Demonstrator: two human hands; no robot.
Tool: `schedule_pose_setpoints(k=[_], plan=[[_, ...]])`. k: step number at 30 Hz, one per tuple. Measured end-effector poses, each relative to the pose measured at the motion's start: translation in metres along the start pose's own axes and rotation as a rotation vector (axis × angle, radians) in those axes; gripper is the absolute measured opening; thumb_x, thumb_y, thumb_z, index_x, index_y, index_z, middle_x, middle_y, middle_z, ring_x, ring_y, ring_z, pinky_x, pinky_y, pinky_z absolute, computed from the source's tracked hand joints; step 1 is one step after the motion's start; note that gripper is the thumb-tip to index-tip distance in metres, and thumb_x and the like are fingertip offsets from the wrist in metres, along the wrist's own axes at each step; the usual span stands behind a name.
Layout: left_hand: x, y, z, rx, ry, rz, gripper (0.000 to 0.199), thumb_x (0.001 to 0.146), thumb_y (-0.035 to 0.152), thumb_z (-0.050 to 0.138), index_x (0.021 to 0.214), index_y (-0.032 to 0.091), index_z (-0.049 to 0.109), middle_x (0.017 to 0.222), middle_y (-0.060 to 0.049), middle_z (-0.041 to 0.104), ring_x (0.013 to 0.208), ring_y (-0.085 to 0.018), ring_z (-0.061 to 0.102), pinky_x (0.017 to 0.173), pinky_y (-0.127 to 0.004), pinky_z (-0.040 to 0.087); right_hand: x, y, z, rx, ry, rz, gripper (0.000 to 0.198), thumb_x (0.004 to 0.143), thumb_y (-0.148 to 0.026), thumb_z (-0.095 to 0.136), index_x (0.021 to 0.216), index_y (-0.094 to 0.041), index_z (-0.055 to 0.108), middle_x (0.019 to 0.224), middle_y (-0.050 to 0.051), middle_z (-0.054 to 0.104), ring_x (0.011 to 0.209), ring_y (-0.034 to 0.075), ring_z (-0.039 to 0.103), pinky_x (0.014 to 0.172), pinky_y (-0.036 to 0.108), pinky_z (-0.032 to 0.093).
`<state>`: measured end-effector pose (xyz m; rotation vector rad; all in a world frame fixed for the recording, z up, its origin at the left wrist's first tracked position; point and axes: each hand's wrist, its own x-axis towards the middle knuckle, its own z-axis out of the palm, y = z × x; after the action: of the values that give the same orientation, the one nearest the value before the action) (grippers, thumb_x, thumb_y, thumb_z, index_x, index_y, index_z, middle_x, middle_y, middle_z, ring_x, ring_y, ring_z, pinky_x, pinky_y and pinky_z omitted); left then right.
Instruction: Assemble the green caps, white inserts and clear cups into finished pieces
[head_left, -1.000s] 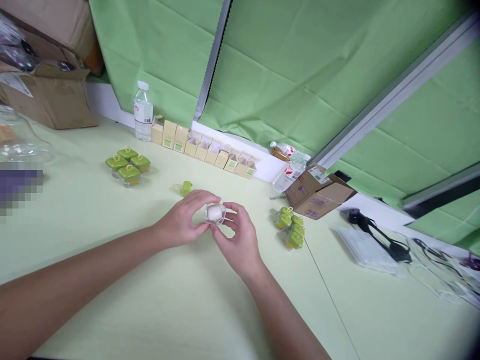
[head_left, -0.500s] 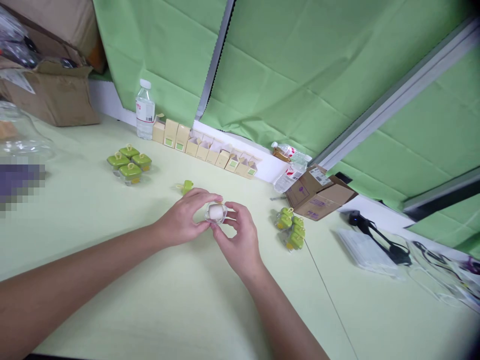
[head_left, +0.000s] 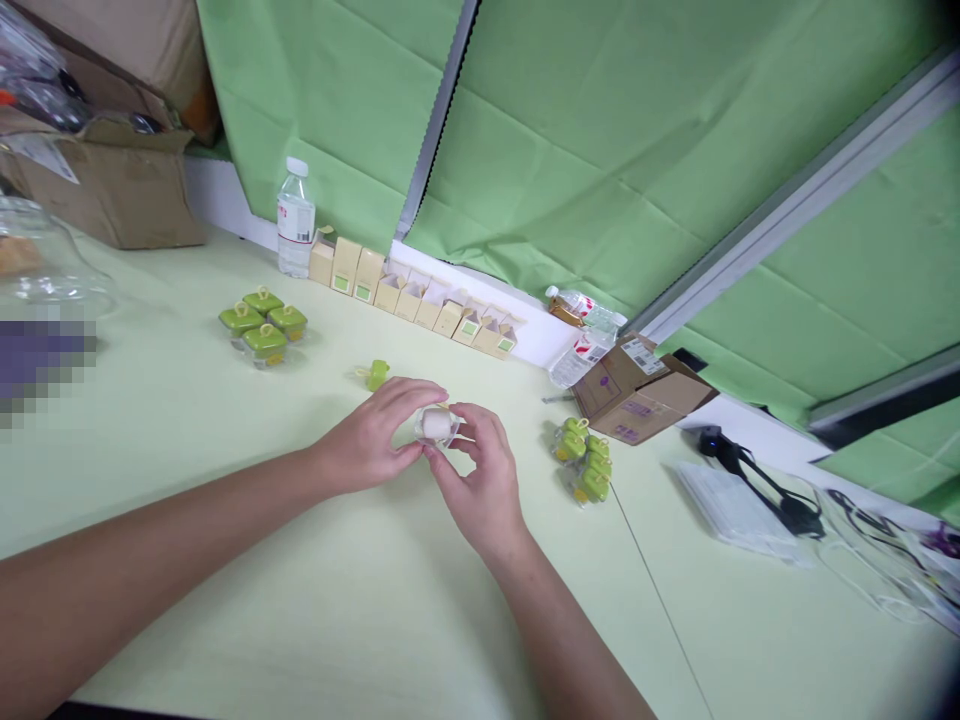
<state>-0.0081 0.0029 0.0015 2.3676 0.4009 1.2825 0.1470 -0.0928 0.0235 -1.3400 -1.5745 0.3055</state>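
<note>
Between the fingertips of both hands is a small clear plastic container point(head_left: 436, 426) with a whitish, rounded piece inside. My left hand point(head_left: 373, 437) pinches it from the left with thumb and fingers. From the right, my right hand point(head_left: 480, 465) grips it the same way, its lower fingers partly hidden. Just beyond my left hand lies a green cap point(head_left: 377, 375) with a pale loop. A cluster of green-lidded containers point(head_left: 264, 340) with looped tops sits to the left. Several more green-lidded containers point(head_left: 592, 480) stand to the right, close together.
A row of small cream boxes point(head_left: 409, 300), some with raised flaps, lines the table's back edge beside a water bottle point(head_left: 295, 220). Cardboard boxes stand at far left point(head_left: 142, 190) and right point(head_left: 637, 395). Plastic bags point(head_left: 739, 515) and cables point(head_left: 885, 540) lie at right.
The whole view has shifted slightly. Both hands keep nearly the same hold on the clear container, which looks slightly turned.
</note>
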Motion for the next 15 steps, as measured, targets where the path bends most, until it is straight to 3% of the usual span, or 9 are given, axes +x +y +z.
schedule_pose_setpoints(k=[8,15], plan=[[-0.001,0.0,0.002,0.049,0.011,-0.032,0.055,0.081,0.015,0.065,0.131,0.024,0.044,0.129,-0.01,0.051,0.125,-0.027,0.049,0.106,-0.046,0.045,-0.002,0.006,0.005,0.079,0.055,0.052,0.045,0.08,-0.02,0.071,0.12,-0.03,0.054,0.12,0.006,0.053,0.099,0.019,0.064,0.087,0.039,0.06],[-0.002,-0.002,0.001,0.034,0.016,-0.045,0.053,0.078,0.011,0.064,0.126,0.022,0.044,0.125,-0.009,0.055,0.12,-0.025,0.051,0.103,-0.044,0.047,-0.008,0.005,0.012,0.228,0.036,0.194,0.048,0.08,-0.025,0.073,0.12,-0.026,0.046,0.119,0.007,0.059,0.101,0.02,0.067,0.09,0.041,0.059]])
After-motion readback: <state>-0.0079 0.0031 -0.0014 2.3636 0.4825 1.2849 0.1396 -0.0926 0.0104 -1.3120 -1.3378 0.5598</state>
